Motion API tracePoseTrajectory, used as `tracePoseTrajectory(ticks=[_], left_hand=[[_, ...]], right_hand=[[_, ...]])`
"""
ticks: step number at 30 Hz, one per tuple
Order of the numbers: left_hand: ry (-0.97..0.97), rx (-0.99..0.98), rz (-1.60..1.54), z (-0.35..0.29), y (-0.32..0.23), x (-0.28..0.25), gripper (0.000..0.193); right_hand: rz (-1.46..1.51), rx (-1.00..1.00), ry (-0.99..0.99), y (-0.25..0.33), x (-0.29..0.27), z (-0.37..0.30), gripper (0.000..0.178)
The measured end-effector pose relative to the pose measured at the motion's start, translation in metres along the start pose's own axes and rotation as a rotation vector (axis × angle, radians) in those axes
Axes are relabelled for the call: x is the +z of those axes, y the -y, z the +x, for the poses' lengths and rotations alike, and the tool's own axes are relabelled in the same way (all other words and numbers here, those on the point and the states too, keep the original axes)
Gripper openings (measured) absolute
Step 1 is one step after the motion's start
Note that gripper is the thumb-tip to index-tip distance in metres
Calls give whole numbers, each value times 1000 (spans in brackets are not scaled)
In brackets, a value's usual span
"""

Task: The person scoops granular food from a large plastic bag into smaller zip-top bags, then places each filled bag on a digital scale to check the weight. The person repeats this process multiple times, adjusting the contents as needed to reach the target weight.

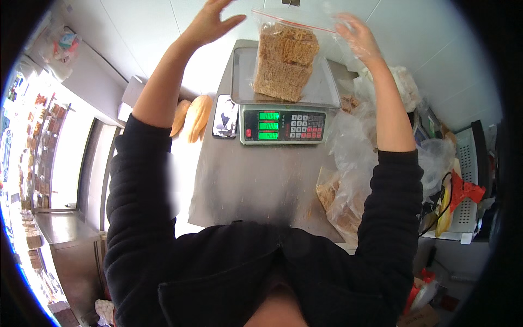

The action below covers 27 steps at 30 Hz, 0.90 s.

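Note:
A clear zip bag (294, 19) with a red strip along its top stands on the scale's metal pan (245, 76). Inside it are stacked brown, crumbly-looking blocks of food (286, 62). At the bag's upper right corner, my right hand (358, 39) has its fingers bent around the plastic edge; the hand is slightly blurred. My left hand (212, 23) is raised to the left of the bag, thumb and fingers apart, holding nothing. Some fingertips are cut off by the frame's top. Below the pan, the scale's keypad and lit green displays (283, 125) face me.
A phone (224, 117) lies left of the scale on the metal table (256, 180). Yellowish squashes (197, 119) rest farther left. Loose plastic bags (354, 147), some holding brown food, crowd the right side. Beyond them is a perforated white panel (466, 180). A tiled wall (430, 32) rises behind.

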State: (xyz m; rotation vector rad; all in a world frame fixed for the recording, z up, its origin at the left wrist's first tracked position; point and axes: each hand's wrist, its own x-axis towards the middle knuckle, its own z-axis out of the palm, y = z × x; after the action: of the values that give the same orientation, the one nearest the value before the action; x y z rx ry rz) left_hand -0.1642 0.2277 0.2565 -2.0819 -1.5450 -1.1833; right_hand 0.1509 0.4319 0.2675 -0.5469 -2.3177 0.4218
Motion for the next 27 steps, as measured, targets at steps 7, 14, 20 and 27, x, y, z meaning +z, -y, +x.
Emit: tracePoseTrajectory(ticks=[7,14,20,27], left_hand=[[282,221,83,47,-15,21,18],[204,156,51,36,-12,22,9],[191,96,-28,36,-12,28,10],[-50,91,-67,35,-21,6,33]], right_hand=[[-97,-25,463,56,24,65,42],[-272,-4,690,92,41,66,48],[-211,71,599,78,38,64,42],[375,4,41,56,-8,58,36]])
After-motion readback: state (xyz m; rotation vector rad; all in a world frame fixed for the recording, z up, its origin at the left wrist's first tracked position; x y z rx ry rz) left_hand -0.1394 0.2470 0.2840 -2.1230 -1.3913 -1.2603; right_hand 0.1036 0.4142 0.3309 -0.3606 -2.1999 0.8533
